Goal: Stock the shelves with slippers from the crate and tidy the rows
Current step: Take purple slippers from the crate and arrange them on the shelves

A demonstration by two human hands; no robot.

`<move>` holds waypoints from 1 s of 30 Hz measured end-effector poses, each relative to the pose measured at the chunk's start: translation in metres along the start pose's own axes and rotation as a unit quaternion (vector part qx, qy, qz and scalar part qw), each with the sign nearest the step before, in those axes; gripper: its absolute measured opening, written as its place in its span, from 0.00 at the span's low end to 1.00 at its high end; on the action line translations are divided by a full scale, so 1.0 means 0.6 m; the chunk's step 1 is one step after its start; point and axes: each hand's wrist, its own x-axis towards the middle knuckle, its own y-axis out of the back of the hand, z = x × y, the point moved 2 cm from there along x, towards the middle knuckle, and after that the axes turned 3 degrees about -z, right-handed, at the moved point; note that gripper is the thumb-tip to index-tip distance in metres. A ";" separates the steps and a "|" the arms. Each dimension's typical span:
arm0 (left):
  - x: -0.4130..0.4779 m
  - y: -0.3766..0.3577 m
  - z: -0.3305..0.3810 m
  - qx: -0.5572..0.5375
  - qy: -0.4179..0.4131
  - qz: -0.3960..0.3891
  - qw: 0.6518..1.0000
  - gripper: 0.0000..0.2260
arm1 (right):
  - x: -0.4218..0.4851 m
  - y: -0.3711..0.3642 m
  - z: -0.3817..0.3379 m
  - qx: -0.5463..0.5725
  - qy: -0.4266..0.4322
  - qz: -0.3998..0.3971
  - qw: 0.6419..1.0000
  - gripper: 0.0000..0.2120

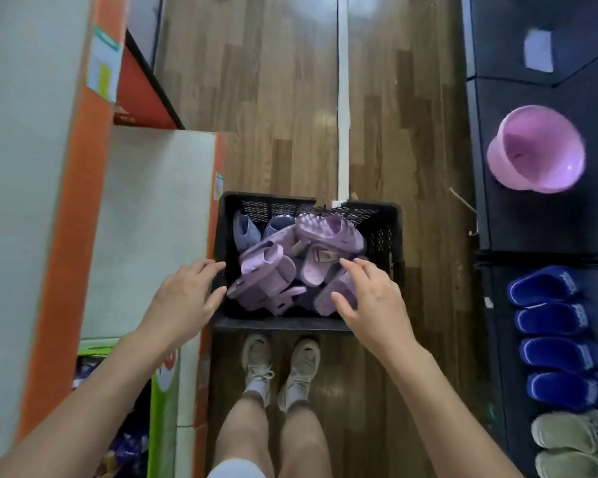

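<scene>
Looks early in the job: on the shelf (532, 208) at right, along its near edge, four blue slippers (553, 319) in a row, then two beige slippers (567, 432), partly cut off; crate (392, 219) on the floor heaped full. Inside, at least five lilac slippers (266, 267) in a tangle, plus two bluish slippers (246, 229) in the far left corner; exact count hard to tell. Left hand (183, 291) spread loosely at the crate's left rim, right hand (373, 298) spread over its near right corner, both holding nothing. Leaves the whole heap to shelve and straighten.
</scene>
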 end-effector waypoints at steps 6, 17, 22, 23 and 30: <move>0.094 -0.159 -0.064 -0.003 0.029 -0.045 0.999 0.18 | 0.101 -0.146 0.057 0.015 -0.020 -0.034 0.999 0.25; 0.356 -0.358 -0.131 -0.142 0.069 -0.077 0.984 0.16 | 0.263 -0.350 0.149 0.025 -0.018 -0.052 0.998 0.24; 0.396 -0.398 -0.151 -0.209 0.098 -0.143 0.963 0.13 | 0.301 -0.394 0.166 0.031 -0.011 -0.060 0.998 0.24; 0.396 -0.403 -0.155 -0.235 0.103 -0.156 0.954 0.13 | 0.305 -0.398 0.168 0.035 -0.011 -0.059 0.998 0.24; 0.398 -0.420 -0.189 -0.239 0.116 -0.253 0.930 0.46 | 0.315 -0.406 0.166 0.063 -0.009 -0.057 0.996 0.23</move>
